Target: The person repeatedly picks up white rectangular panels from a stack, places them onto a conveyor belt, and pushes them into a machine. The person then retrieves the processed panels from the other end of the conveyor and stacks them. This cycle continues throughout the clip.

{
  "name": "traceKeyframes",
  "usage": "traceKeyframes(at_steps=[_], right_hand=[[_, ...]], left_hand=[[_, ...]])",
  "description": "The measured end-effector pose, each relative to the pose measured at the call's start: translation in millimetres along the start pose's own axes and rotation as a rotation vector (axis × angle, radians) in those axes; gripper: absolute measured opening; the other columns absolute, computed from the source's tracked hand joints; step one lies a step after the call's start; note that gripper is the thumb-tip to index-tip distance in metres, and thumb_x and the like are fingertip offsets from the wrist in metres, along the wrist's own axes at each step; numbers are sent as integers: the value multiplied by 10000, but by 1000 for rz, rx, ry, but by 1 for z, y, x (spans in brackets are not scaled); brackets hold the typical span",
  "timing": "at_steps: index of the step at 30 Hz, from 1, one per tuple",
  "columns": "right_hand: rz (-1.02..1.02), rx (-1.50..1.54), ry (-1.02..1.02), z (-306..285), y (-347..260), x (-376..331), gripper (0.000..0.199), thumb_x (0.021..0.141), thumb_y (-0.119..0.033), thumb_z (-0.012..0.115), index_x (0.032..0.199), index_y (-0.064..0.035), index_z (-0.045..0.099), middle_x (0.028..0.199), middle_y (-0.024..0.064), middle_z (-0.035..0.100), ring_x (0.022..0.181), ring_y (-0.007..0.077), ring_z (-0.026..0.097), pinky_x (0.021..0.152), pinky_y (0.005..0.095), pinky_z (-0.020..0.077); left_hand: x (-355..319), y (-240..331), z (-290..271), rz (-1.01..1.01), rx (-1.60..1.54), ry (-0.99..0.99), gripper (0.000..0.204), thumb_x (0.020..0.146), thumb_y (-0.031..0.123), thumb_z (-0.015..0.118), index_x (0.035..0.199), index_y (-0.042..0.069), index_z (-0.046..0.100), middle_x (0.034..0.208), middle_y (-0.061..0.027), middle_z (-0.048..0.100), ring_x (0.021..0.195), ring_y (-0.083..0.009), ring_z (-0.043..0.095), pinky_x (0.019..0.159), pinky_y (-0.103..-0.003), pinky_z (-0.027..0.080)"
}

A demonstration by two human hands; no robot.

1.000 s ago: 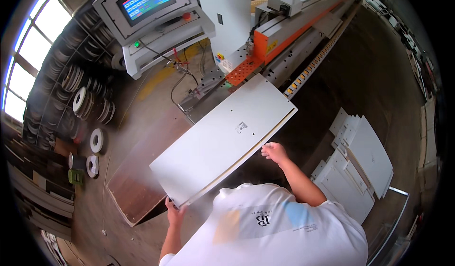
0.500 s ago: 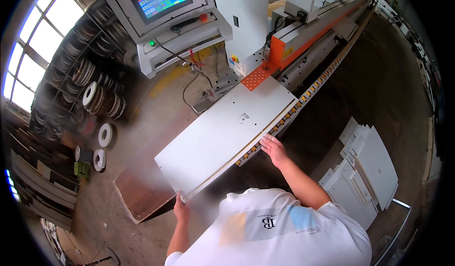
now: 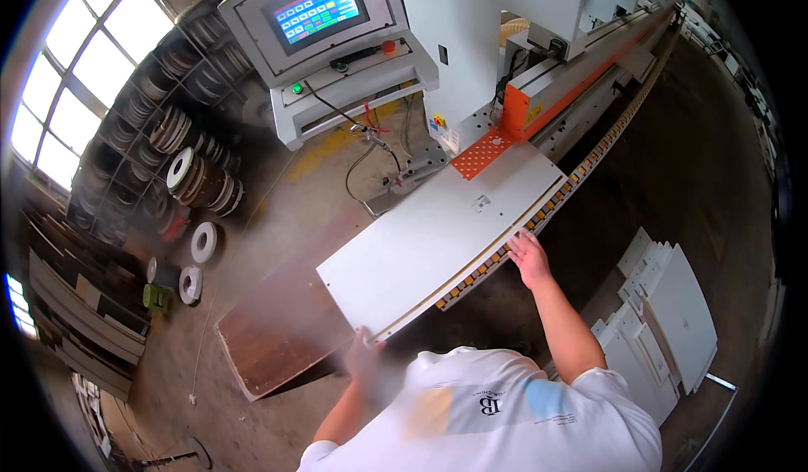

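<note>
A large white rectangular panel (image 3: 438, 232) lies flat on the infeed of a long edge-banding machine (image 3: 581, 76), its far end by an orange perforated plate (image 3: 484, 152). My left hand (image 3: 364, 358) grips the panel's near corner and looks blurred. My right hand (image 3: 528, 257) rests with fingers spread on the panel's right long edge, over the yellow track links (image 3: 539, 211) of the conveyor.
A grey control console with a coloured screen (image 3: 316, 13) stands behind the panel, cables hanging below. A brown board (image 3: 282, 337) lies on the floor at left. Rolls of edge tape (image 3: 198, 182) fill racks by the windows. Stacked white panels (image 3: 665, 312) sit at right.
The panel has slid forward along the machine toward the orange plate and now lies flat on the conveyor. Both my hands moved forward with it.
</note>
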State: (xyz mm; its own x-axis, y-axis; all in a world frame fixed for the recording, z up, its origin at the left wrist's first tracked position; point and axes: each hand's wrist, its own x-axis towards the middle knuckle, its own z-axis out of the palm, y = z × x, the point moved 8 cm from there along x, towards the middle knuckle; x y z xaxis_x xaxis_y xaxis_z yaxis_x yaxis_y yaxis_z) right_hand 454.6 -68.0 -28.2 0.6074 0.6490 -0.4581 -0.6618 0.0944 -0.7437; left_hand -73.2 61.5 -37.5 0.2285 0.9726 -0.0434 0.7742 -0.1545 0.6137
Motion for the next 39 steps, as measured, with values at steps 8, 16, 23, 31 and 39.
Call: traceKeyframes(at_steps=[8,16,23,31,39], right_hand=[[-125,42,-18,-12,-12,-28,410,1008,-313,612,1356,-109,545,1320,5,625,1096,137,624,856,314,505],[-86,-863,246,-200,124,-152,400,894,-336,738,1186,-70,674,1108,93,727,1041,228,690,900,343,538],[374,-787,839,-391,227,-350,381,842,-381,722,1020,-45,740,942,134,741,863,239,711,798,377,558],[388,-739,970,-419,266,-411,435,817,-398,698,1072,-45,703,977,137,728,895,274,711,825,407,551],[338,-1082,999,-464,142,-341,583,755,-449,763,1188,-87,616,1127,117,705,1098,335,645,915,464,522]], left_hand=[[22,97,29,28,102,-146,721,775,382,864,1386,111,592,687,-87,632,623,-232,644,601,-376,497],[38,157,76,381,372,-194,683,853,443,778,1397,89,565,667,-64,648,583,-296,638,577,-416,495],[53,227,114,512,411,-305,685,881,457,731,1428,93,536,651,-34,671,604,-245,657,611,-403,507],[30,311,158,582,410,-470,493,925,357,692,1354,148,569,653,-17,654,607,-216,656,616,-372,517],[-114,346,246,860,334,-1033,468,865,324,753,1285,157,634,745,-36,691,667,-245,687,628,-378,538]])
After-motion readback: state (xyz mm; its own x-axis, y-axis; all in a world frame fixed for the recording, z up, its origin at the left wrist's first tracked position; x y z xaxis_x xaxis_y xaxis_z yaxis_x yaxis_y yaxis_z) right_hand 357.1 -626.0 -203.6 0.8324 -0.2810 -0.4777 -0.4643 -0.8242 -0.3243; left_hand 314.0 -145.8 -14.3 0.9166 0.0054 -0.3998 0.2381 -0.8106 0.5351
